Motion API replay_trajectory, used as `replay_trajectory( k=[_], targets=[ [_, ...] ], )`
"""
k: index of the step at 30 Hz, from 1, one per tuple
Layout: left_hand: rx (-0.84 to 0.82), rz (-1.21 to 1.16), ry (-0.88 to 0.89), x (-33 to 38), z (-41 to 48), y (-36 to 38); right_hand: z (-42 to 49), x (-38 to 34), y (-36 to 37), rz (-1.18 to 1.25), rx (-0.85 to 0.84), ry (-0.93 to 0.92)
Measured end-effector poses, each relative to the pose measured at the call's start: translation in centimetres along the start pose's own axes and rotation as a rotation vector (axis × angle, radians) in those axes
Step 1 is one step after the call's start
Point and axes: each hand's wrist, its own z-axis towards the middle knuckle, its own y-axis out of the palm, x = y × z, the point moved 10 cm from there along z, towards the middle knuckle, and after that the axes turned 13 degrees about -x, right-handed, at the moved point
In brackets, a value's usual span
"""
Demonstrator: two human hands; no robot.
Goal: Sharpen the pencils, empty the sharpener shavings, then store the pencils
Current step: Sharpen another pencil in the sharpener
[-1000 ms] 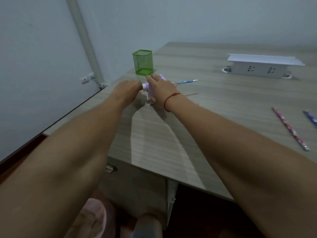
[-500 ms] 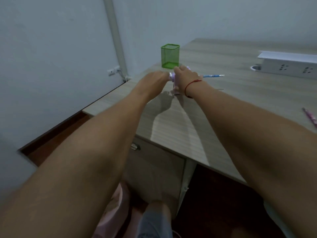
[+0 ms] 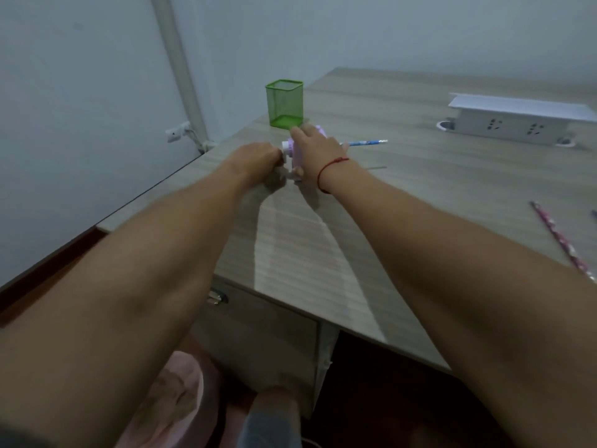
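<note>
Left hand (image 3: 255, 160): we are still curling our fingers round the white crank (image 3: 285, 147).
Sharpener (image 3: 296, 155): purple, standing unmoved on the desk (image 3: 403, 202), just in front of the green holder (image 3: 285, 103).
Right hand (image 3: 318, 150): we are still clamping it from above.
Blue pencil (image 3: 365, 143): sticking out of it, pointing right.
Pink pencil (image 3: 562, 240): coming further into view.

Both forearms (image 3: 135, 305) are bare. A thin red string bracelet (image 3: 319, 176), knotted on top, circles the wrist just behind the right hand (image 3: 318, 150). Far below the bracelet, grey-blue cloth (image 3: 268, 426) covers a leg.
</note>
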Motion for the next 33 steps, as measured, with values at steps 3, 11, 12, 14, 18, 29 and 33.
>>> replay_trajectory(
  k=[3,11,12,14,18,29,33],
  targets=[
    [0.099,0.12,0.033,-0.6,1.2,-1.8,0.1,0.0,0.2,-0.009,-0.042,0.012],
    [0.165,0.149,0.032,-0.2,0.6,-2.8,0.0,0.0,0.0,-0.042,-0.04,0.023],
    [0.191,0.138,0.044,-0.1,0.4,-3.7,0.0,0.1,-0.1,-0.033,-0.042,0.02],
    [0.232,0.148,0.069,0.3,0.1,-5.2,0.1,0.3,-0.3,-0.005,-0.059,0.029],
    [0.296,0.145,0.099,0.4,-1.4,-6.0,0.5,0.1,-0.1,-0.001,-0.104,0.047],
    [0.221,0.09,0.147,2.0,-4.7,-2.2,1.2,-0.3,0.0,-0.034,-0.099,0.034],
    [0.056,0.007,0.07,1.6,-3.1,1.3,1.4,-0.3,-0.2,0.002,-0.028,-0.025]
  ],
)
